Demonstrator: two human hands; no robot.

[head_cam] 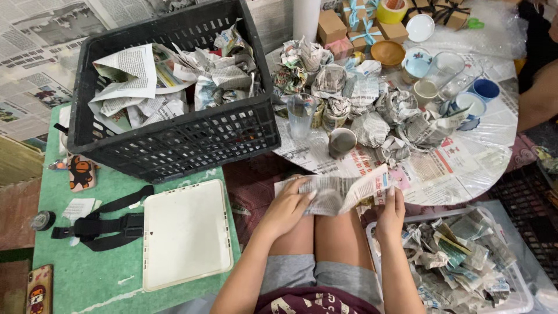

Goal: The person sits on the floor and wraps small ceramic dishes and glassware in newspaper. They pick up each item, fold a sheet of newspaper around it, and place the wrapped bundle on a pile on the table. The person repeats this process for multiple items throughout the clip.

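Note:
Over my knees, my left hand (289, 206) and my right hand (392, 213) both grip a sheet of newspaper (343, 191) folded around something I cannot see. The left hand presses the paper from the left, while the right hand pinches its right edge. Just beyond the sheet lies a dark cup (341, 142) on its side, on the round table (465, 174) covered with newspaper and clear plastic. A clear drinking glass (301, 114) stands upright near it. Several newspaper-wrapped bundles (372, 104) crowd the table's middle.
A black plastic crate (174, 145) holding crumpled newspaper sits at the left. A white lid-like tray (186, 232) and a black strap (99, 227) lie on a green mat. Cups, bowls and small gift boxes (360, 26) stand at the table's far side. A white basket (465, 261) of wrapped items is at my right. Another person's arm (537, 99) shows at the far right.

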